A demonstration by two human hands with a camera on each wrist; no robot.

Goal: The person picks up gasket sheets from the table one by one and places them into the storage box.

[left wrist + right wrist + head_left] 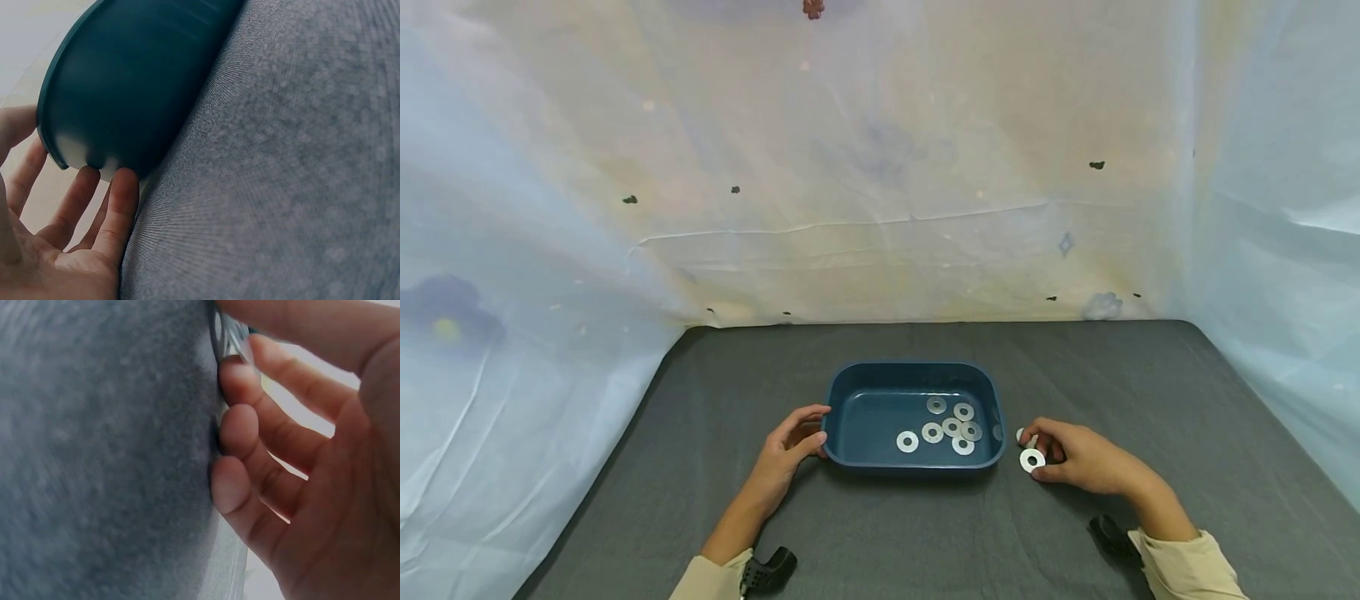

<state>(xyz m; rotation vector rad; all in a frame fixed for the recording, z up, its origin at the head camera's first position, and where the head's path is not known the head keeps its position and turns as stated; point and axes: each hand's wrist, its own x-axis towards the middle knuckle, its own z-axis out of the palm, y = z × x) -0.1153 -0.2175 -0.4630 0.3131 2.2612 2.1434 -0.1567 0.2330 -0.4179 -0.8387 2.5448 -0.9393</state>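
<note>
From the head view I see my right hand (1078,460) low and right of centre, pinching a flat steel washer (1032,459) at its fingertips, with a second washer (1022,435) just above it on the grey worktop (1150,392). The blue tray (850,454) lies directly to the left of that hand, its long axis running across the frame, several washers already inside. My left hand (790,446) rests open, fingertips (122,187) touching the tray's left end. The right hand is the nearer one to the loose washers.

A dark grey cloth (925,533) lies before pale draped sheeting (880,167).
</note>
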